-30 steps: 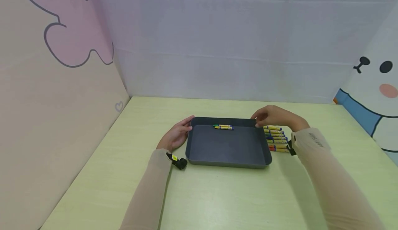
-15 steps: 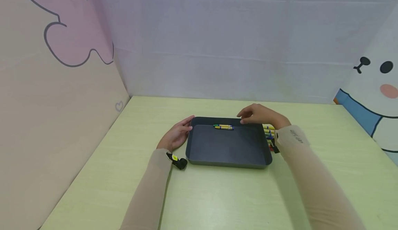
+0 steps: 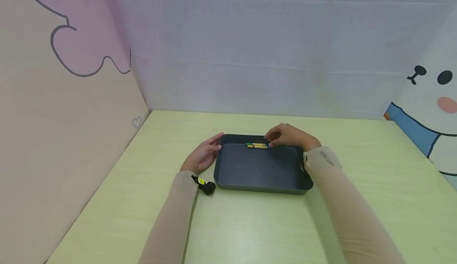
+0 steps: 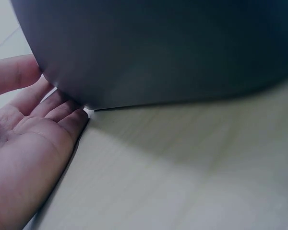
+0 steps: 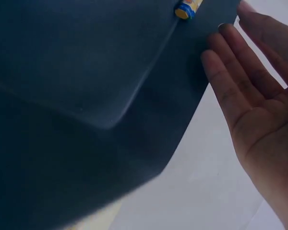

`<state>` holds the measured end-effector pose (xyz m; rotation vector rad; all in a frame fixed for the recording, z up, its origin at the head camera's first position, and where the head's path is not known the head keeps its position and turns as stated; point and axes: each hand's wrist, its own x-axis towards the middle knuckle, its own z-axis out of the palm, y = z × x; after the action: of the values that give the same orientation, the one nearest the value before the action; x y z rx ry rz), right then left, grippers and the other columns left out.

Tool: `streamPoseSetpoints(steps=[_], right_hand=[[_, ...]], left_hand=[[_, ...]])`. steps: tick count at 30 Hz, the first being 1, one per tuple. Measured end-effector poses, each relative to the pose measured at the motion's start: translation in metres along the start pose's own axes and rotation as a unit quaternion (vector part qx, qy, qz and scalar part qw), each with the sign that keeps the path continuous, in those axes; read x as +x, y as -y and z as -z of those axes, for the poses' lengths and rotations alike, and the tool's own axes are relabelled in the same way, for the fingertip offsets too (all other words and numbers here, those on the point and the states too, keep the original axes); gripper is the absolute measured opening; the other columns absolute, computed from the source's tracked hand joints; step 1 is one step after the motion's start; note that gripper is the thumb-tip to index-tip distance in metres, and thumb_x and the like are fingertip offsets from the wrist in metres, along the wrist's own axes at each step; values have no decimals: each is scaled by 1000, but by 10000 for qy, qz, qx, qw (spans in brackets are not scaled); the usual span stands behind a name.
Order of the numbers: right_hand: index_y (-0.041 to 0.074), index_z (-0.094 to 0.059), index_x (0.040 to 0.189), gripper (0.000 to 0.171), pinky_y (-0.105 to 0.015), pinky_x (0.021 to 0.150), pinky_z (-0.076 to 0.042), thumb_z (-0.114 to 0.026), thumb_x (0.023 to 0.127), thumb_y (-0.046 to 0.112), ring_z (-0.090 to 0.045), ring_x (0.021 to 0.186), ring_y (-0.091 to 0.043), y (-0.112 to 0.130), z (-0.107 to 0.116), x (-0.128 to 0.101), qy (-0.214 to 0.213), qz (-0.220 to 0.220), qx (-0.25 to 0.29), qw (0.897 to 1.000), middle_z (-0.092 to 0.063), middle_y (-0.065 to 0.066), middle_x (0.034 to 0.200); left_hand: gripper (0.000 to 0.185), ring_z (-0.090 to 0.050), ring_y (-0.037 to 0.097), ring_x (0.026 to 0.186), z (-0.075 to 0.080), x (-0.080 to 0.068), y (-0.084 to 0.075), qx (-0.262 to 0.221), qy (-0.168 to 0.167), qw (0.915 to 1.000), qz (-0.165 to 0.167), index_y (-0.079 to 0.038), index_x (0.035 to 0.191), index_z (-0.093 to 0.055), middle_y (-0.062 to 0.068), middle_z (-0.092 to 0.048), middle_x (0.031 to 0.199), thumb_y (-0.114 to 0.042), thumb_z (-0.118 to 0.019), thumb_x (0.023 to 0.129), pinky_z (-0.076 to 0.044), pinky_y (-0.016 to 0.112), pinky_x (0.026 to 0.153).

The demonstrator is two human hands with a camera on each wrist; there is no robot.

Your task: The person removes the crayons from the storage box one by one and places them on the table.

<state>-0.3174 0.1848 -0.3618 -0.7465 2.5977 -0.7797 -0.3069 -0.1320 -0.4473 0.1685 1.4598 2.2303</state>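
My left hand (image 3: 202, 155) rests against the left side of a dark grey rectangular tray (image 3: 258, 170). In the left wrist view its thumb touches the tray's edge and the other fingers meet the wall lower down. Inside, along the tray's back side, lie two crayons with yellow wrappers, a green-tipped crayon (image 3: 252, 144) and a yellow-tipped crayon (image 3: 257, 147). At the back rim is my right hand (image 3: 292, 136), its thumb close to the crayons' right ends. The right wrist view shows its fingers extended beside the rim, apart from the visible crayon end (image 5: 185, 10). I see nothing held.
A pale wood-grain table (image 3: 235, 220) bears the tray. White fabric (image 3: 228, 57) hangs behind it, with printed panels to the left and right. My right sleeve (image 3: 342, 200) covers the area at the tray's right side.
My right hand has moved left along the tray's back rim to the crayons. Several crayons right of the tray are now hidden behind that arm. My left hand has stayed put.
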Motion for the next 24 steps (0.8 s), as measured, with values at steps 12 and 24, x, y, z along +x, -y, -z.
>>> streamPoseSetpoints(steps=[12,24], right_hand=[[1,-61,127,37,-41,90,-51,-64,91,11,-62,108,-30,2,-17,9,214,2,-90,9997,-65,-16,120],[1,-64,122,33,-40,86,-51,-66,90,8,-59,105,-29,3,-35,12,-73,202,-585,9981,-61,-16,117]], left_hand=[[62,-16,12,142,0,1,2,2,57,10000,-29,-10,154,-23,0,-7,163,10,-37,97,-41,16,83],[62,-15,15,145,1,1,2,-49,38,10000,-76,-10,154,-21,2,-7,163,11,-36,97,-41,16,85]])
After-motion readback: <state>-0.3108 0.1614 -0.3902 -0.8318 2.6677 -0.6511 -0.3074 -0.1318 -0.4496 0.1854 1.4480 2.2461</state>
